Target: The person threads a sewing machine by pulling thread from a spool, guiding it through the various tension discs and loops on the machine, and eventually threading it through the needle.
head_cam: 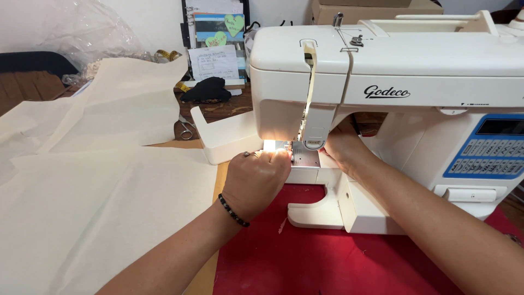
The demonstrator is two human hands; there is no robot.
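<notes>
A white sewing machine (393,71) stands on a red mat (327,257). Its work light glows over the needle plate (304,157). My left hand (255,180) is curled at the left side of the needle area, fingertips pinched together in the bright light; whether they hold anything is washed out. It wears a ring and a dark bead bracelet. My right hand (341,146) reaches in behind the needle from the right, under the machine's arm, with its fingers mostly hidden by the machine head.
Large cream paper sheets (98,180) cover the table's left half. A detached white machine tray (224,136) lies beside the machine. Scissors (186,130), a black cloth (206,90), a yellow tape measure (166,54) and paper notes (214,61) sit at the back.
</notes>
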